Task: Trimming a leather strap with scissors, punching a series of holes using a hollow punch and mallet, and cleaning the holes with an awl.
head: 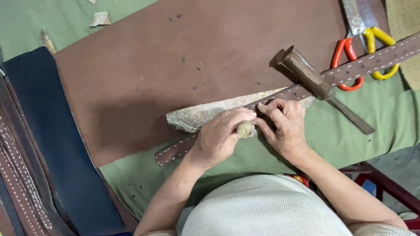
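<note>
A long brown leather strap [350,70] with white stitching runs diagonally from lower left to upper right across the table. My left hand [221,135] grips a small round-topped metal punch [245,129] standing upright on the strap. My right hand [284,124] presses the strap down just right of the punch, fingertips touching it. Under the strap lies a rough flat stone slab [197,117]. A hammer [321,87] with a worn wooden handle rests across the strap, right of my hands.
A large brown leather sheet [175,57] covers the green cloth [380,118]. Two pairs of scissors, red-handled [343,57] and yellow-handled [380,39], lie at upper right. A dark blue sheet [48,135] and more stitched straps [17,183] sit at left. A red stool frame [385,185] stands lower right.
</note>
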